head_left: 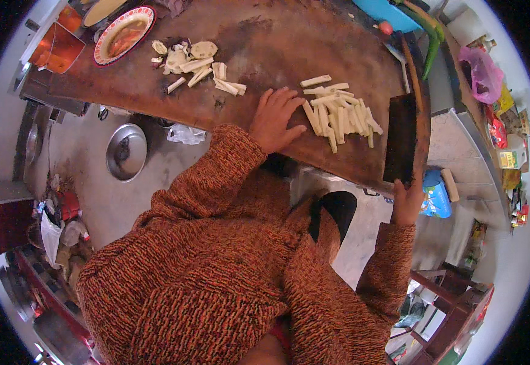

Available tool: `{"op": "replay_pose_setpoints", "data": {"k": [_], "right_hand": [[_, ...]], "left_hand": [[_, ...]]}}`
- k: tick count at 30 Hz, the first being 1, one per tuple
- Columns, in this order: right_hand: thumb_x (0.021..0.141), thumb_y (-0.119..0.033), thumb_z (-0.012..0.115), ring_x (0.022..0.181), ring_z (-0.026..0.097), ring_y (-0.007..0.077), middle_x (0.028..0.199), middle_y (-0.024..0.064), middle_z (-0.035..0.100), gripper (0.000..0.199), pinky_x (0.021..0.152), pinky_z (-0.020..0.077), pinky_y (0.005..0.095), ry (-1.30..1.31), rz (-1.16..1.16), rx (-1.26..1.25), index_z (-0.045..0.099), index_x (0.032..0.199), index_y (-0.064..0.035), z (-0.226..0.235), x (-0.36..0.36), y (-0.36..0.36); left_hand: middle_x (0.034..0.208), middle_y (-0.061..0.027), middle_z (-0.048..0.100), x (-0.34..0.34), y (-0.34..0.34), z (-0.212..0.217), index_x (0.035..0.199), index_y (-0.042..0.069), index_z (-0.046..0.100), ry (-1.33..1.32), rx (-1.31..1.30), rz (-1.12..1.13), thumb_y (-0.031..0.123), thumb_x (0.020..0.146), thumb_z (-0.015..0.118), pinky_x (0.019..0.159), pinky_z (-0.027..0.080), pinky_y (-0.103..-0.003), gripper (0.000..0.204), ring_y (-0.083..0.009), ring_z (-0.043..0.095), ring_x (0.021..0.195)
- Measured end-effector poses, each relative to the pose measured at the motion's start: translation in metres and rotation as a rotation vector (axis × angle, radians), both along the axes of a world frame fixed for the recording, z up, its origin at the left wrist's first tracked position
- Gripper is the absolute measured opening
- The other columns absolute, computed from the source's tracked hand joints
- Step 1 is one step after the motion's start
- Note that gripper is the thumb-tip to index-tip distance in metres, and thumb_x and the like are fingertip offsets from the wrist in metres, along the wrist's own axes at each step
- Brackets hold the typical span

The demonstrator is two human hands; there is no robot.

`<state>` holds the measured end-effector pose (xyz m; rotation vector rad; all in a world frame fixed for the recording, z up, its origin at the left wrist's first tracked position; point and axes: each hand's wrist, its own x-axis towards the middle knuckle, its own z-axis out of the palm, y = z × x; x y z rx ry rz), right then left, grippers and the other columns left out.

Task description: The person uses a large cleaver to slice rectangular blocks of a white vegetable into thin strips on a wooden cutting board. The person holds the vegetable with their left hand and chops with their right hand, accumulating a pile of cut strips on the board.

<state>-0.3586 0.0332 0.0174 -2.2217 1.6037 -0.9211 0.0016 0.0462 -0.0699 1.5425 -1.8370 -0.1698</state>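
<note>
My left hand (277, 120) lies on the brown wooden board (253, 48), palm down, fingers spread. Just right of its fingertips is a pile of pale cut vegetable sticks (341, 115). More pale pieces (195, 64), sticks and slices with some dark purple skin like eggplant, lie farther off to the left. At the board's right edge my right hand (406, 202) is closed at the near end of a cleaver (400, 137) with a broad dark blade. The cleaver's handle is hidden in that hand. Its blade is apart from the sticks.
A red-rimmed plate (125, 36) with food in liquid stands at the far left beside an orange container (58, 48). A blue basin (389, 13) and green peppers (430, 36) are at the far right. On the floor to the left sits a metal basin (126, 152).
</note>
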Motion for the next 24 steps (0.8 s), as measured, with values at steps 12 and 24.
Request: {"op": "replay_pose_setpoints", "data": {"k": [12, 24], "right_hand": [[0.082, 0.002, 0.061, 0.117, 0.056, 0.0341, 0.125, 0.0221, 0.058, 0.049, 0.102, 0.0415, 0.0389, 0.180, 0.089, -0.028, 0.051, 0.129, 0.0012, 0.023, 0.043, 0.009], [0.083, 0.005, 0.058, 0.102, 0.059, 0.0233, 0.120, 0.0148, 0.058, 0.047, 0.087, 0.0483, 0.0329, -0.990, -0.043, 0.337, 0.049, 0.129, 0.0023, 0.022, 0.053, 0.028]], "left_hand": [[0.137, -0.0151, 0.050, 0.001, -0.001, 0.003, 0.129, 0.011, 0.053, 0.015, 0.040, 0.007, 0.038, 0.083, 0.067, 0.114, 0.020, -0.052, 0.056, -0.0343, 0.037, 0.135], [0.101, -0.0137, 0.058, -0.019, -0.052, 0.026, 0.112, 0.009, 0.063, 0.007, -0.024, 0.190, 0.035, 0.074, 0.074, 0.091, 0.039, -0.048, 0.047, -0.0337, 0.053, 0.103]]}}
